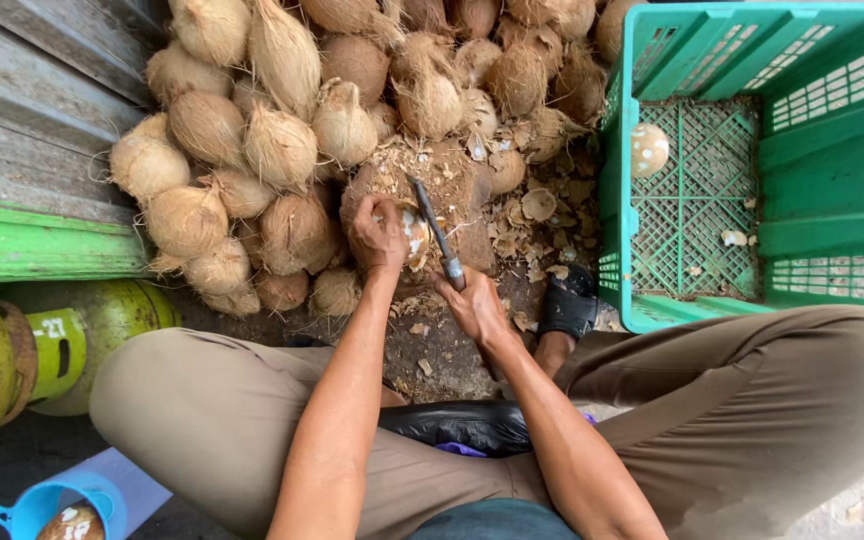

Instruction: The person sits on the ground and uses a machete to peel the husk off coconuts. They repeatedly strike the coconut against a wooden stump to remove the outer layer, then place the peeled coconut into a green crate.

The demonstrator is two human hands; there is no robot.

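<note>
The left hand is clamping a partly pared coconut on the chopping block; the right hand is gripping the knife handle. The nut is judged hard, heavy, rounded, likely to roll, so it is best held from behind, clear of the blade.

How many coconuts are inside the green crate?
1. A single peeled coconut lies on the floor of the green crate, near its far left corner. Only small shell bits lie elsewhere inside.

Brown husked coconuts, green lattice-patterned crate, yellow-green gas cylinder, khaki trousers.
</note>
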